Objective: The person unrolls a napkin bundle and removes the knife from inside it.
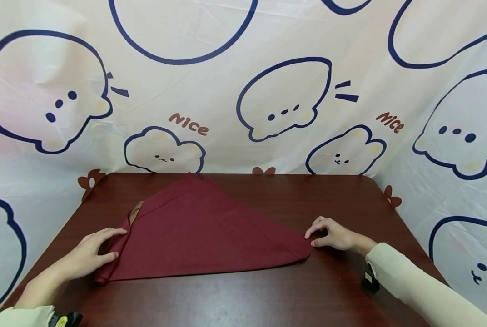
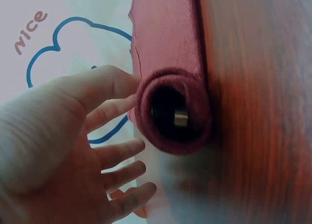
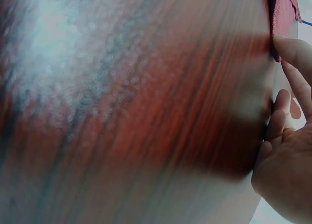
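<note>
A dark red cloth [image 1: 211, 227] lies on the table, folded into a rough triangle. Its left edge is wound into a roll [image 2: 173, 75]. Inside the open end of that roll sits something dark with a small, shiny metal tip [image 2: 181, 118]; the rest of it is hidden. A tan piece [image 1: 136, 212] shows at the roll's far end. My left hand [image 1: 86, 252] touches the outer side of the roll, its fingers loosely extended and the lower ones free of it. At the cloth's right corner, my right hand [image 1: 333, 234] pinches the tip between thumb and forefinger.
The dark brown wooden table [image 1: 235, 299] shows glare near its front. A pale curtain [image 1: 219, 95] printed with cartoon outlines hangs behind and along both sides. Each wrist carries a small black device, the right one [image 1: 370, 278] below a cream sleeve.
</note>
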Action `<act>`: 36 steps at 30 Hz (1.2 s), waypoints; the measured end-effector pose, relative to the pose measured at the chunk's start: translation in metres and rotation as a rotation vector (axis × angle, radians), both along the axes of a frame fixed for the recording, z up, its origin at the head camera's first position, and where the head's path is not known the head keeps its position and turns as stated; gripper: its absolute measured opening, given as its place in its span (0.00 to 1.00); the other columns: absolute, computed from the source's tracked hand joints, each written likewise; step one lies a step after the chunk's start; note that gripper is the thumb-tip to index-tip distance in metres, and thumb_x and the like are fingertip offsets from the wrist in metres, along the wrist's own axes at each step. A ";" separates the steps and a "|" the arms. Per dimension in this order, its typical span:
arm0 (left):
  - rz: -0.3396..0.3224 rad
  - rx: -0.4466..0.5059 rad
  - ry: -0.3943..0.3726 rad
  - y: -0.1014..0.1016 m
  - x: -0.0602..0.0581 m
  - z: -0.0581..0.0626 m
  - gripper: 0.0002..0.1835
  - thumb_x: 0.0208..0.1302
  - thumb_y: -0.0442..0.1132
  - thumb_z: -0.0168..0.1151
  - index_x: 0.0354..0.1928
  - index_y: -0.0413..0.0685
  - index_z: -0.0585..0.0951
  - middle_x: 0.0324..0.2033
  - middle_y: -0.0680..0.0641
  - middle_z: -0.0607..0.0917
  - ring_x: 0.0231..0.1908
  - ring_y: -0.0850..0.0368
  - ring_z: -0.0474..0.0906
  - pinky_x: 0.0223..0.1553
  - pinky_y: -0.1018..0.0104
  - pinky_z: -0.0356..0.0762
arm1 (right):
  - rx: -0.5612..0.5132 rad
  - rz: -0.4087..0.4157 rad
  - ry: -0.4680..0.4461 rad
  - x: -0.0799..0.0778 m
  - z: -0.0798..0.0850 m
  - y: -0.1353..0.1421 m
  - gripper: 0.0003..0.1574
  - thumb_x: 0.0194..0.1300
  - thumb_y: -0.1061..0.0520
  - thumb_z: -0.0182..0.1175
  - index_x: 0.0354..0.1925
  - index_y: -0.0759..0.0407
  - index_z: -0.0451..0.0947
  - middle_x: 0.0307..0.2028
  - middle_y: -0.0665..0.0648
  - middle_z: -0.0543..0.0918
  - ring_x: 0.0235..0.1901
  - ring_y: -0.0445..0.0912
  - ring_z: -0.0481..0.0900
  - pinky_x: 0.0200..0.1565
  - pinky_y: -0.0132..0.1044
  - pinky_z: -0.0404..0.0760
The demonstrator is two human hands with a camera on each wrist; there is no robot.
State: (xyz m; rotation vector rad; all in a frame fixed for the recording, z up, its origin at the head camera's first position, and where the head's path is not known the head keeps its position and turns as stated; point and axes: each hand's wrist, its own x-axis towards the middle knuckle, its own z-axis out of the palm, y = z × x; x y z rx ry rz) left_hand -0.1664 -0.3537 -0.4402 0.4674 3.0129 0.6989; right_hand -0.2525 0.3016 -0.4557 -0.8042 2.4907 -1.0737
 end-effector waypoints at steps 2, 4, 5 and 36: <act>-0.002 0.018 0.002 0.003 -0.001 0.000 0.27 0.60 0.35 0.71 0.61 0.39 0.76 0.58 0.29 0.78 0.58 0.28 0.73 0.52 0.31 0.73 | 0.001 0.000 0.004 0.000 -0.001 0.000 0.09 0.60 0.58 0.72 0.41 0.57 0.88 0.42 0.56 0.78 0.45 0.38 0.71 0.48 0.33 0.69; -0.003 0.030 -0.005 0.005 -0.001 0.001 0.26 0.60 0.37 0.71 0.61 0.41 0.77 0.60 0.27 0.76 0.60 0.26 0.71 0.52 0.28 0.71 | 0.003 -0.003 0.006 -0.001 -0.002 0.000 0.09 0.60 0.58 0.72 0.41 0.56 0.88 0.42 0.56 0.78 0.44 0.38 0.71 0.48 0.33 0.69; -0.003 0.034 -0.015 0.007 -0.002 0.002 0.26 0.60 0.38 0.72 0.61 0.42 0.77 0.61 0.25 0.74 0.60 0.25 0.69 0.52 0.26 0.69 | 0.003 -0.001 0.005 -0.001 -0.002 0.000 0.09 0.60 0.58 0.72 0.41 0.56 0.88 0.42 0.56 0.78 0.44 0.38 0.70 0.47 0.33 0.69; 0.035 0.043 -0.075 0.001 0.002 -0.006 0.27 0.54 0.36 0.75 0.56 0.43 0.79 0.63 0.18 0.66 0.62 0.17 0.58 0.54 0.22 0.56 | 0.019 -0.030 -0.023 0.001 0.003 0.000 0.10 0.61 0.58 0.71 0.43 0.56 0.88 0.44 0.56 0.77 0.46 0.37 0.69 0.50 0.35 0.69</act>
